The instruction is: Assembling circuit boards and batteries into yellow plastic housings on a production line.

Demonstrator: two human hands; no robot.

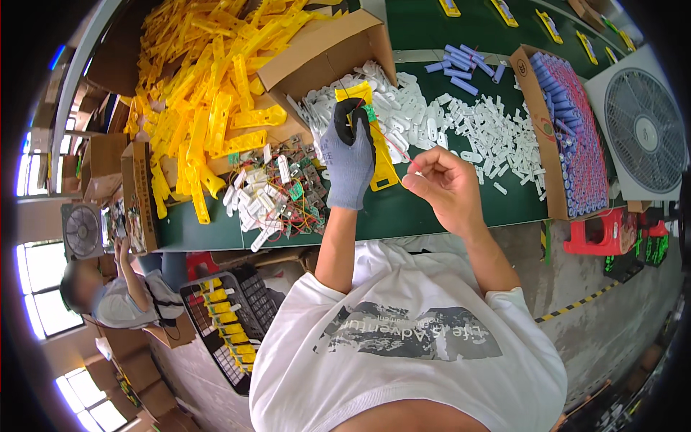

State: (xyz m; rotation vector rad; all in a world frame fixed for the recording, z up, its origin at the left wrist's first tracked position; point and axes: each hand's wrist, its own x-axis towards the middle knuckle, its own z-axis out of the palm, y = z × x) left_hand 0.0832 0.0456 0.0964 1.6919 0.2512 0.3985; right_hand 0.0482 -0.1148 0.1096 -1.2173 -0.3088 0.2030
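Note:
My left hand (348,157), in a grey glove with black fingertips, grips a long yellow plastic housing (384,178) above the green table. A small green circuit board (371,113) shows at the housing beside my fingers. From there a thin red wire (395,146) runs down to my bare right hand (444,189). Thumb and forefinger of that hand are pinched on the wire's end. Below and left of the glove lies a heap of wired circuit boards with white parts (277,191).
Yellow housings (209,93) are piled at the left. A cardboard box (338,54) spills white plastic pieces (489,133). Blue cylindrical cells (464,68) lie behind them; a box of cells (568,137) and a fan (643,126) stand right. Another person (129,295) sits far left, near a black crate (230,324).

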